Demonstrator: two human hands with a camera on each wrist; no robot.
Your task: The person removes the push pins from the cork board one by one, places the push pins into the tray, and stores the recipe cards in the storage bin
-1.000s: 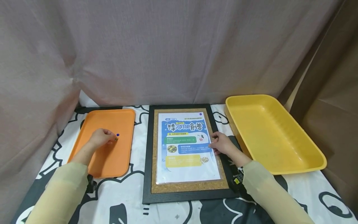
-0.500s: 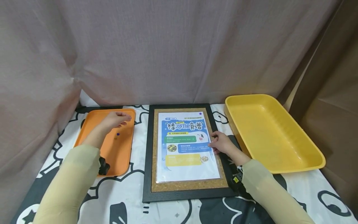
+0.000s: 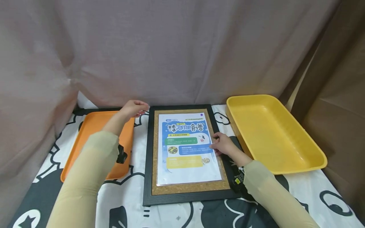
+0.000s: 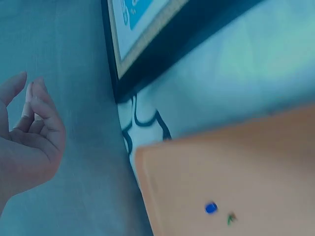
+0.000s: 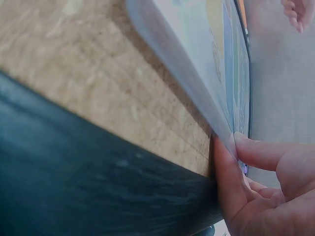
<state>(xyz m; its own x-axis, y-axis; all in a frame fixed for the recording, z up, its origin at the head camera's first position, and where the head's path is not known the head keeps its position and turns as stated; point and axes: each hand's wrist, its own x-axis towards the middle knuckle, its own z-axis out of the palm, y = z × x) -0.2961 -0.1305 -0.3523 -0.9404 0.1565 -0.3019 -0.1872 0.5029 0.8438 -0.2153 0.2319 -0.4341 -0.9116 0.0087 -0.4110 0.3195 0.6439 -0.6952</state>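
My right hand (image 3: 223,144) pinches the right edge of a laminated poster (image 3: 186,172) between thumb and forefinger. In the right wrist view this edge is lifted off the cork board (image 5: 98,98). A purple pushpin (image 3: 201,114) sits at the poster's upper right corner. My left hand (image 3: 133,108), its fingers curled and fingertips close together, is raised beyond the orange tray, near the black frame's (image 3: 149,152) upper left corner. I cannot tell whether something small is between its fingertips. A blue pushpin (image 4: 211,207) and a small green-and-gold piece (image 4: 232,218) lie on the orange tray (image 4: 177,182).
A deep yellow tray (image 3: 279,136) stands to the right of the framed board. Everything rests on a black-and-white patterned cloth (image 3: 125,190). A grey-brown curtain (image 3: 171,50) hangs behind and continues down the right side.
My left hand has risen from beside the blue pushpin on the orange tray and moved up and right toward the frame's corner. The right hand keeps its pinch on the poster.
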